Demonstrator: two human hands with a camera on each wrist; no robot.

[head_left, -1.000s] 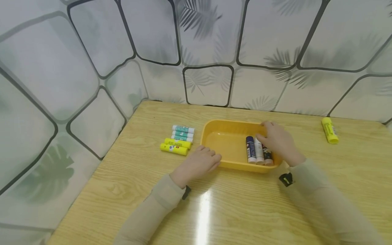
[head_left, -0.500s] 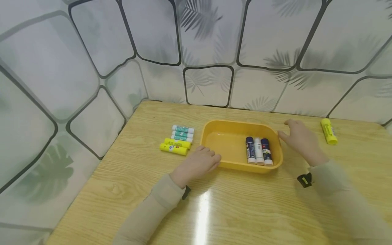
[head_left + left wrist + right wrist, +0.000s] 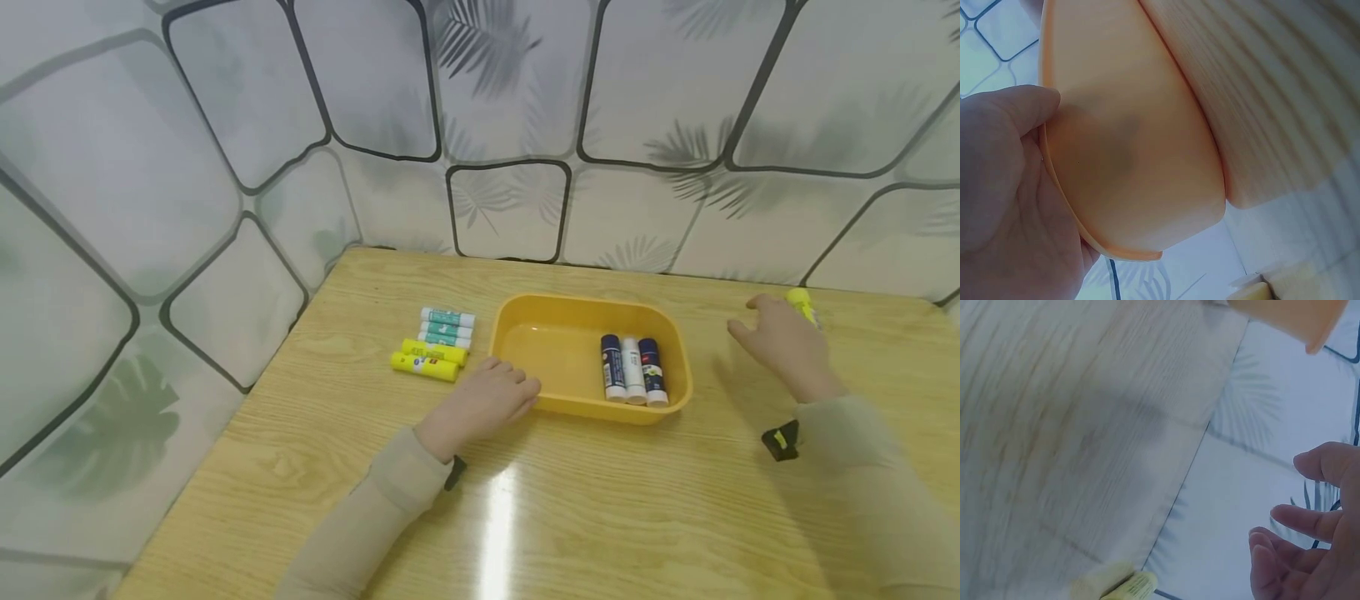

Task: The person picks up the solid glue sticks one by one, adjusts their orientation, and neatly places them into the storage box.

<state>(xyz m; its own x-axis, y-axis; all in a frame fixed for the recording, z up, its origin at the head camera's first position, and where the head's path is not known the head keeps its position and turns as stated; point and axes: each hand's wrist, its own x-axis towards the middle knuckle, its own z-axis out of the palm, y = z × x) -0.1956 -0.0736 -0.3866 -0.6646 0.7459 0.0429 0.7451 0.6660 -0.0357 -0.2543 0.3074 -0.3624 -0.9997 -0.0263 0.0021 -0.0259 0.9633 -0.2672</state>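
Observation:
My left hand (image 3: 478,402) holds the near left corner of an orange-yellow plastic tray (image 3: 551,364). In the left wrist view its thumb lies over the tray's rim (image 3: 1063,194). Three capped glue sticks lie side by side at the tray's right end: a dark blue one (image 3: 612,367), a white one (image 3: 633,371) and another dark blue one (image 3: 653,371). To the right of the tray, my right hand (image 3: 787,346) hovers with loosely bent fingers and nothing in them. A yellow glue stick (image 3: 801,302) lies just beyond it, partly hidden by the hand.
Left of the tray, two yellow glue sticks (image 3: 424,367) and some smaller green-and-white ones (image 3: 447,317) lie in a row on the wooden table (image 3: 600,500). A patterned wall (image 3: 510,212) stands along the table's back edge.
My right hand has left the tray's right end and moved rightward to near the yellow glue stick. The left hand, tray and glue sticks have stayed in place.

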